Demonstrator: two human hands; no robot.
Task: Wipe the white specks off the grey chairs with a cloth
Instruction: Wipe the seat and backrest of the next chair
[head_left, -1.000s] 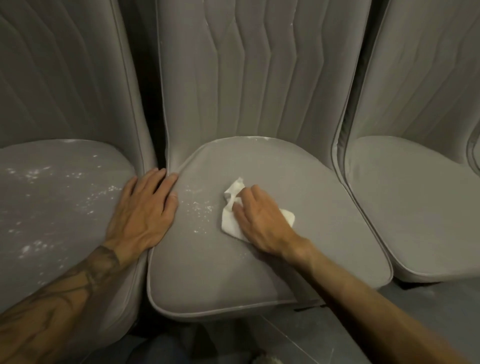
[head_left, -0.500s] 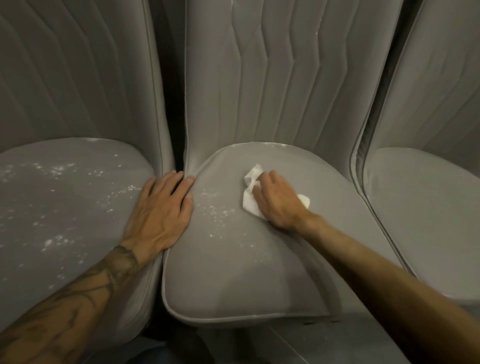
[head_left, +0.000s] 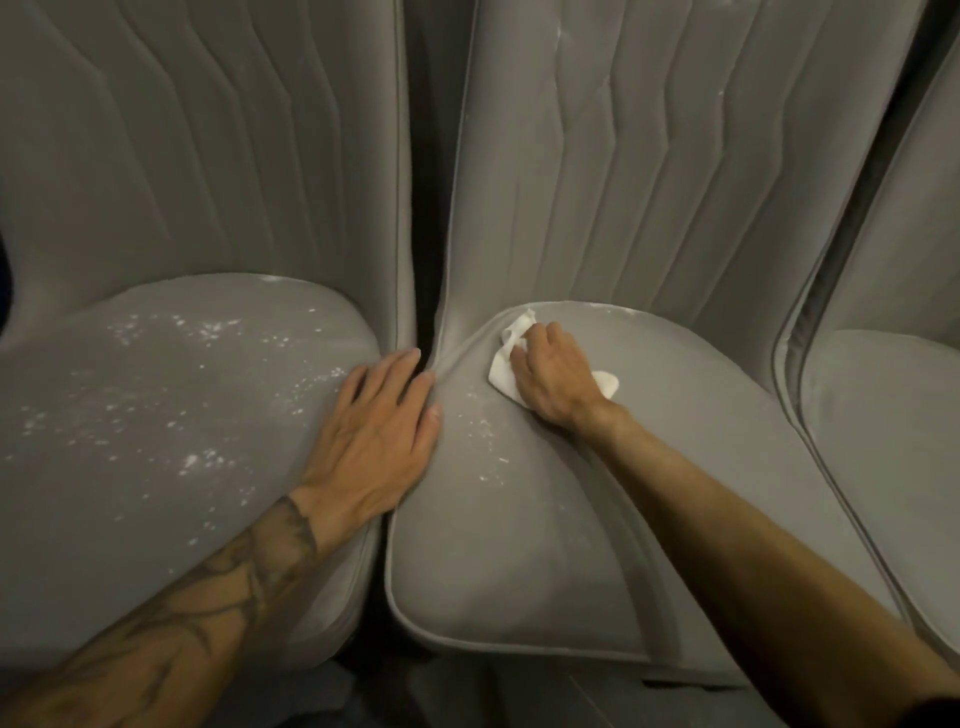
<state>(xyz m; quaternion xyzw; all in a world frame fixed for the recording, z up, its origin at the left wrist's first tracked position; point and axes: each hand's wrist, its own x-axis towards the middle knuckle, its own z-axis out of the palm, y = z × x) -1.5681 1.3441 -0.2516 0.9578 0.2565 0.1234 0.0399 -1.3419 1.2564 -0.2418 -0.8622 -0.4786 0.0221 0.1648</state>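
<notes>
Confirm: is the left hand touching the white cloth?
Apart. Head view: the left hand lies flat at the middle seat's left edge; the white cloth sits under the right hand, with a strip of speckled grey fabric between them.

Grey seats (head_left: 130, 519) with white specks (head_left: 208, 332)

Specks are spread left of the fingers (head_left: 395, 374) of the left hand (head_left: 374, 441); a cloth (head_left: 501, 371) is held on the middle seat (head_left: 519, 561) under the fingers (head_left: 540, 338) of the right hand (head_left: 556, 379).

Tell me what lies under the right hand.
A white cloth, pressed on the middle seat; its ends show beyond the right hand. The seat patch beneath the cloth is hidden.
</notes>
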